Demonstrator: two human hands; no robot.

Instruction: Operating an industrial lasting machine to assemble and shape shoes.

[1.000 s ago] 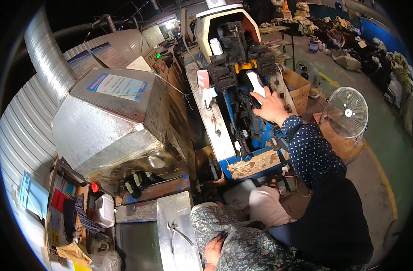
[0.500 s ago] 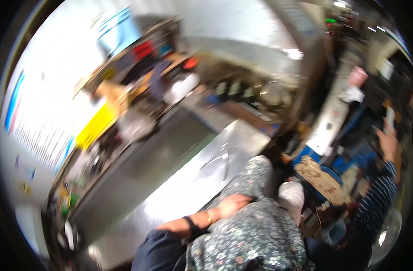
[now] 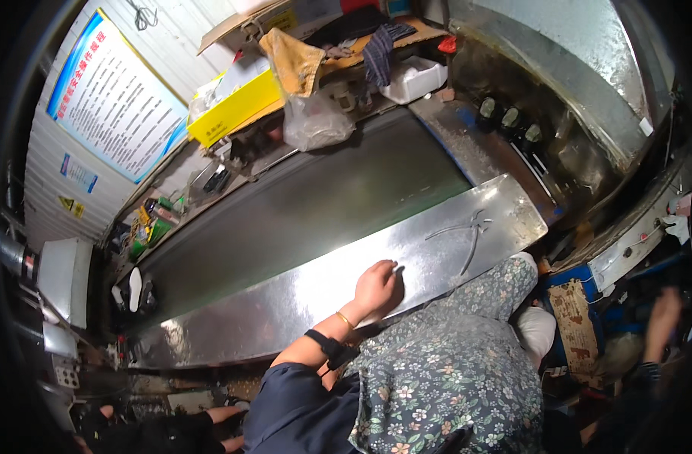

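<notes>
My left hand (image 3: 378,287) is closed, fingers curled, above the near edge of the shiny metal ledge (image 3: 240,318). Something small and dark shows at its fingertips, which I cannot make out. Thin grey curved strips (image 3: 467,240) lie on the ledge to its right. Behind the ledge runs a dark conveyor belt (image 3: 316,204). At the far right, my right hand (image 3: 666,309), below it a striped cuff, is smeared by motion beside a blue crate (image 3: 556,333) with worn tan board on it. Its fingers cannot be read. A floral apron (image 3: 452,363) covers my lap.
Behind the belt stand a yellow box (image 3: 229,113), a plastic bag (image 3: 316,125) and a white tray (image 3: 414,80). Black and white shoe parts (image 3: 135,289) sit at the belt's left end. Another person's arm (image 3: 225,414) shows at the lower left.
The view has swung toward the right hand's opposite side, and the belt is now sharp. My left hand has risen from my lap to the ledge. The pale object at my right hand no longer shows.
</notes>
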